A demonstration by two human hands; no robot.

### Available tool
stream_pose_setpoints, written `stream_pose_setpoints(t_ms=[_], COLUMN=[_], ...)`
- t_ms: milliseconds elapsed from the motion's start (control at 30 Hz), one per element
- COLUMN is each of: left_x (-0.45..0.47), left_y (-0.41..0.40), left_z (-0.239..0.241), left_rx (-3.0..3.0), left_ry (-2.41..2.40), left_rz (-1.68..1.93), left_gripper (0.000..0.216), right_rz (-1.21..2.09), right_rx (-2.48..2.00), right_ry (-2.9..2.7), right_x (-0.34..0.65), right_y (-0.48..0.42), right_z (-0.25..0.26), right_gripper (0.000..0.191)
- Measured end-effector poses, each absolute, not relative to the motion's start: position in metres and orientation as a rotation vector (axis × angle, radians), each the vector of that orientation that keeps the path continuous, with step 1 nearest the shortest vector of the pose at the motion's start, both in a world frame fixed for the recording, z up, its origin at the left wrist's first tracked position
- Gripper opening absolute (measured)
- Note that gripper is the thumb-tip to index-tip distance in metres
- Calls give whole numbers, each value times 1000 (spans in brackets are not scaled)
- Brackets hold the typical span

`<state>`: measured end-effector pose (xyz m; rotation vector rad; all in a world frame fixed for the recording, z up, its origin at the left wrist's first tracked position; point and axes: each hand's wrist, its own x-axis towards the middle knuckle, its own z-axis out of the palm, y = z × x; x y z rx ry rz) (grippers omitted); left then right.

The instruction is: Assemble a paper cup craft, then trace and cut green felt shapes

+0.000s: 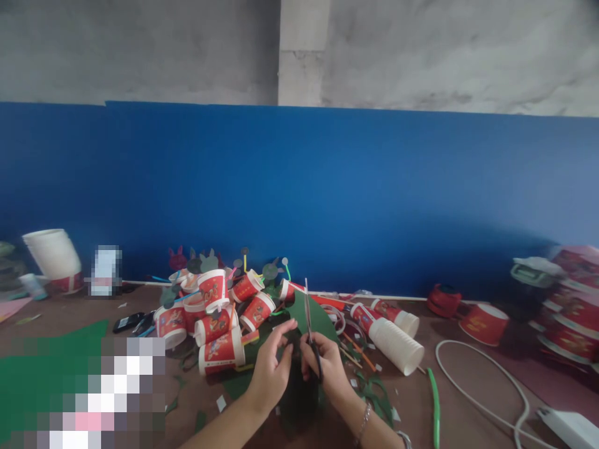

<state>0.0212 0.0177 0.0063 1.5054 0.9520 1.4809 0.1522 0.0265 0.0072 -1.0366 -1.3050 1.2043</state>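
My right hand (327, 365) is closed around a pair of dark-handled scissors (307, 305), whose blades point up and away from me. To its left, my left hand (271, 368) has its thumb and fingers bent around the edge of dark green paper (299, 390), part of which is hidden between the hands. Another green sheet (321, 315) rises behind the scissors. Red-and-white paper cups (222, 352) lie piled to the left, several with bent straws and cut-out animal heads. A sleeve of stacked white-and-red cups (395, 343) lies on its side at the right.
Green scraps (377, 399) and white bits litter the brown table (412, 418). A green balloon stick (433, 405), a white cable (486, 343) and a power strip (571, 430) lie right. Red tubs (484, 324) stand beyond. Large green paper (88, 349) lies left. A blue wall panel (299, 199) bounds the back.
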Motion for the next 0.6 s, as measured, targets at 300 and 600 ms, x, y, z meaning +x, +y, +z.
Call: stream_pose_setpoints(t_ms=[300,600], left_x=[23,21], left_y=[20,26], left_z=[7,11], left_rx=[1481,1303], left_ry=[1025,1163], left_rz=[1510,1624], left_gripper=[16,19], right_rz=[1123,1313], right_rx=[-1040,-987], right_ry=[-1232,-1458], right_x=[154,148], right_y=[27,22], right_z=[11,4], right_gripper=[34,34])
